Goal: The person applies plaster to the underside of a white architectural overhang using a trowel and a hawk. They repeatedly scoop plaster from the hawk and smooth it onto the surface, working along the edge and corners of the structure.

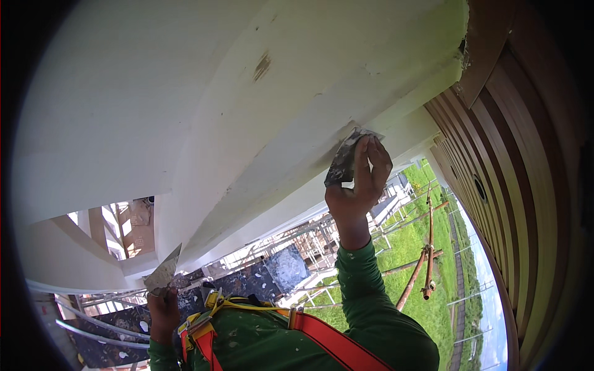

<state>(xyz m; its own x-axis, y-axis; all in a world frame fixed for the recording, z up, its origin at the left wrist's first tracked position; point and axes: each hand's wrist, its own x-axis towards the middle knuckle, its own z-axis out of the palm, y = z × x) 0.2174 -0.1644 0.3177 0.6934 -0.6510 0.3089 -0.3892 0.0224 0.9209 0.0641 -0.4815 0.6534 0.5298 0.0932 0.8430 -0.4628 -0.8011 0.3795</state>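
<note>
My right hand [364,176] reaches up and grips a flat putty spreader [342,162], its dark face smeared with pale filler. Fingers and thumb pinch it from both sides, and its far edge lies against or very close to the white wall surface [278,161]. A grey smudge shows on the wall beside the blade. Low on the left, my left hand [163,312] is closed around a putty knife [164,272] with a pointed, pale metal blade; the fingers partly hide its handle. Some whitish filler shows near that hand.
Brown slatted panelling [513,154] curves along the right side. A scraped brown patch [262,66] marks the white wall. Rusty scaffold tubes [428,260] stand above green grass far below. A dark, spattered platform [247,287] lies beneath me, and a red-and-yellow harness crosses my green shirt.
</note>
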